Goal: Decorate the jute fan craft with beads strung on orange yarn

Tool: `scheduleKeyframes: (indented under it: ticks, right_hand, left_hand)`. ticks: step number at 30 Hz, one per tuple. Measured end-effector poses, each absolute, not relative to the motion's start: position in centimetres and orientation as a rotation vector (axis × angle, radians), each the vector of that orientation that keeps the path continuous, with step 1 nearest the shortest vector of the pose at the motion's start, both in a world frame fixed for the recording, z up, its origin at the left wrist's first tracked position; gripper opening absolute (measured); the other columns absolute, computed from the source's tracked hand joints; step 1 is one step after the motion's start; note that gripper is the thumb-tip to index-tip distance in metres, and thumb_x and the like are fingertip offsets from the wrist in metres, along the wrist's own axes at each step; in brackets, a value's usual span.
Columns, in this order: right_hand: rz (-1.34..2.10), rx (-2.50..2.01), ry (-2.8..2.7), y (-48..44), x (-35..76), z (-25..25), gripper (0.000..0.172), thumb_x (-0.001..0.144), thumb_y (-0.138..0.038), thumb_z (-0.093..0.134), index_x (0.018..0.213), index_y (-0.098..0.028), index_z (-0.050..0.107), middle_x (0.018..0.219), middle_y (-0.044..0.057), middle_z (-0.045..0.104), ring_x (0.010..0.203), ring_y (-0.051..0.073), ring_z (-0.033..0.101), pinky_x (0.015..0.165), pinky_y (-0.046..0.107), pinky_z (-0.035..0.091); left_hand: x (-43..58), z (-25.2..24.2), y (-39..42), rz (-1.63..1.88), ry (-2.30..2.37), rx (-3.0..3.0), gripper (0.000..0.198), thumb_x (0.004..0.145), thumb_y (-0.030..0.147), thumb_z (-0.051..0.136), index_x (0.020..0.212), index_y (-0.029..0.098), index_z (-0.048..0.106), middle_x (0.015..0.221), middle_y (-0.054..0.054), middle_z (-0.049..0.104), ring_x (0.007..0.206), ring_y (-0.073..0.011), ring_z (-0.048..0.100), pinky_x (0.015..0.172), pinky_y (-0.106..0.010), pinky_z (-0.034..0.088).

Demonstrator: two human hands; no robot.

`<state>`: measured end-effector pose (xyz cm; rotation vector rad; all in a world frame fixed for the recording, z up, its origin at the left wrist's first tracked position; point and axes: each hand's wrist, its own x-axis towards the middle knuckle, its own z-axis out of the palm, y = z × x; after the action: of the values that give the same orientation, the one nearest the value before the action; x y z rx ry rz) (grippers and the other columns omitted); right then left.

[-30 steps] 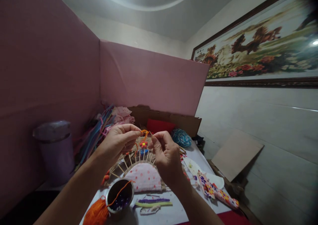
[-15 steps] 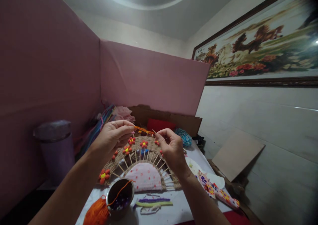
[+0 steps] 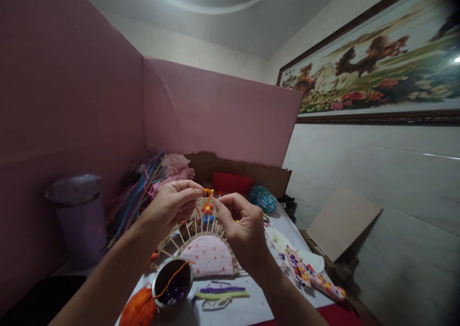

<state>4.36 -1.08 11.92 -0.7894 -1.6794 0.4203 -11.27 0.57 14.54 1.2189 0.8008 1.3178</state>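
My left hand (image 3: 176, 203) pinches a short piece of orange yarn (image 3: 208, 192) between thumb and fingertips. Close beside it, my right hand (image 3: 242, 227) pinches the other end, where a thin pale tip shows. Both hands are over the top of a half-round woven frame (image 3: 168, 243) of twine and sticks. Its centre is a white half-disc (image 3: 208, 255) with pink-red dots. Orange-red flowers with yellow middles, one of them a small flower (image 3: 207, 209), decorate the band. My hands cover much of its upper edge.
A metal cup (image 3: 155, 287) with dark purple beads stands in front, beside an orange yarn ball (image 3: 138, 309). Purple and green strips (image 3: 223, 295) lie near. Blue yarn (image 3: 263, 199) and a red item (image 3: 232, 182) are behind; a flowered glue-gun-like object (image 3: 316, 278) lies right, a lilac bin (image 3: 81, 225) left.
My hands have come closer together, and the orange yarn that was stretched along the frame's top is now bunched between my fingertips. My left hand moved right and my right hand slightly lower.
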Motion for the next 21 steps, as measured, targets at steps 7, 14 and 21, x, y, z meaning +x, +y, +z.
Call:
scheduleKeyframes:
  ticks: [7,14,21]
  right_hand:
    - [0.321,-0.778,-1.7,-0.8,4.18,11.6,0.016,0.087,-0.024,0.053,0.074,-0.017,0.059,0.06,-0.004,0.055,0.053,0.009,0.047,0.052,0.022,0.035]
    - [0.254,-0.812,-1.714,-0.71,4.18,11.52,0.017,0.087,-0.025,0.052,0.075,-0.017,0.06,0.06,-0.003,0.056,0.053,0.01,0.048,0.052,0.022,0.035]
    - [0.224,-0.816,-1.716,-0.79,4.11,11.56,0.017,0.087,-0.025,0.051,0.074,-0.017,0.059,0.058,-0.003,0.055,0.051,0.01,0.047,0.051,0.022,0.034]
  left_hand:
    - [-11.0,13.94,0.71,1.296,0.813,1.291,0.017,0.07,0.026,0.069,0.065,0.014,0.059,0.041,0.009,0.034,0.036,-0.0012,0.022,0.037,-0.017,0.011]
    - [-10.53,14.13,0.32,1.286,0.828,1.329,0.015,0.071,0.025,0.067,0.066,0.013,0.059,0.042,0.009,0.034,0.036,-0.0016,0.022,0.038,-0.018,0.011]
    - [-10.5,13.82,0.5,1.317,0.907,1.391,0.015,0.07,0.029,0.067,0.069,0.015,0.062,0.043,0.008,0.038,0.036,-0.0027,0.025,0.037,-0.018,0.014]
